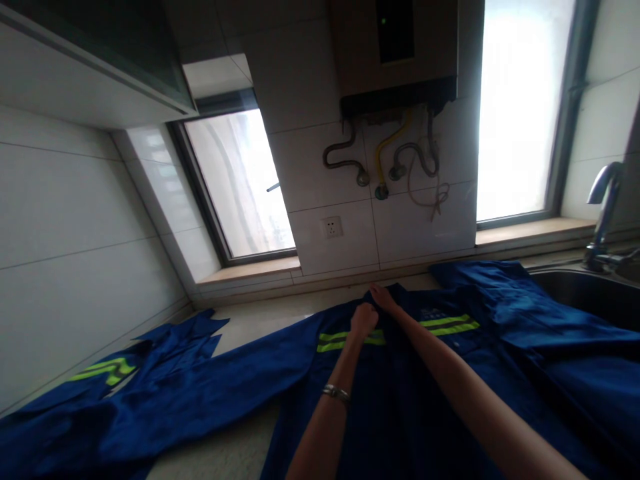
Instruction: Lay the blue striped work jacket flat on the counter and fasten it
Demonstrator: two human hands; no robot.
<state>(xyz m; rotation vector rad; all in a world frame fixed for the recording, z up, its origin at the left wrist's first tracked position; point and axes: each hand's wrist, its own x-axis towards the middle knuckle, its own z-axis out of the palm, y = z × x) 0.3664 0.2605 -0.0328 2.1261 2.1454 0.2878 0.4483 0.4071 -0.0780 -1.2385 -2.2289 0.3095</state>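
Pale countertop (260,320) under white tiled walls, two bright windows, blue work jacket (400,400) spread flat, chest print unreadable, left hand (363,319) pinching collar cloth, right hand (383,295) fingertips pressed on it

white tiled walls (75,220) — two bright windows (520,107), wall heater (395,53), socket (331,227), steel sink (590,293) at right.

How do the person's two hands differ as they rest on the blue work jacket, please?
The left hand is curled into a loose fist on the jacket, while the right hand lies flatter and reaches further, to the collar edge. The left wrist wears a bracelet; the right arm is bare. Both touch the jacket near its yellow stripe.
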